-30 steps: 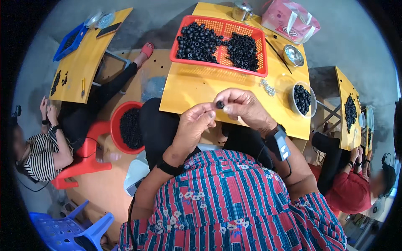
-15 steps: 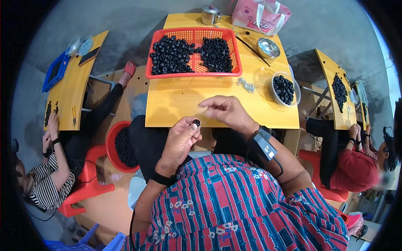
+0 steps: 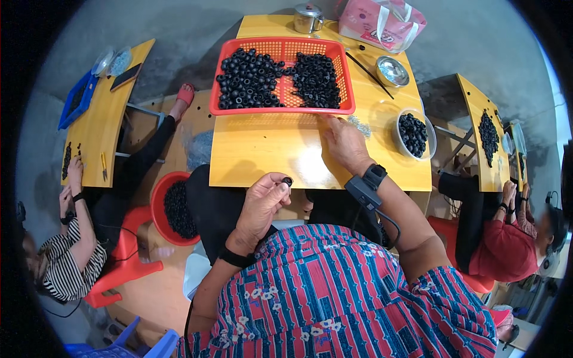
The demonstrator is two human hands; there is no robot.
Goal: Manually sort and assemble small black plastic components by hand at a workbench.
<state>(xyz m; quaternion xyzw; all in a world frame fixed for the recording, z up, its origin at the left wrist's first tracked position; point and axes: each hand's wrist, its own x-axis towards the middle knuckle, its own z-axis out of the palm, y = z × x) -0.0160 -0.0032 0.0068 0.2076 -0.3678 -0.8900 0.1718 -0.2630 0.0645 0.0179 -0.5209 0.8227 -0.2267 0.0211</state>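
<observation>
Between the thumb and fingers of my left hand [image 3: 262,203] is a small black ring-shaped piece [image 3: 287,181], held just off the table's near edge. My right hand [image 3: 346,143] reaches over the yellow table [image 3: 256,155], its fingertips at the front rim of the red basket [image 3: 280,110]; they are too unclear to show any grip. Two heaps fill much of the basket: round hollow black pieces [image 3: 245,80] at left and smaller black pieces [image 3: 316,82] at right. Beside my right hand lies a little pile of clear, shiny bits [image 3: 360,126].
A clear tub of black pieces [image 3: 412,135] stands at the table's right. Farther back are a metal bowl [image 3: 392,71], a dark stick [image 3: 370,74], a lidded metal cup [image 3: 308,19] and a pink bag [image 3: 382,24]. A red basin [image 3: 160,206] sits low at left. Co-workers sit on both sides.
My right hand has moved away from my left hand, forward to the basket's front rim. My left hand keeps the black ring-shaped piece, slightly turned. The view has shifted a little.
</observation>
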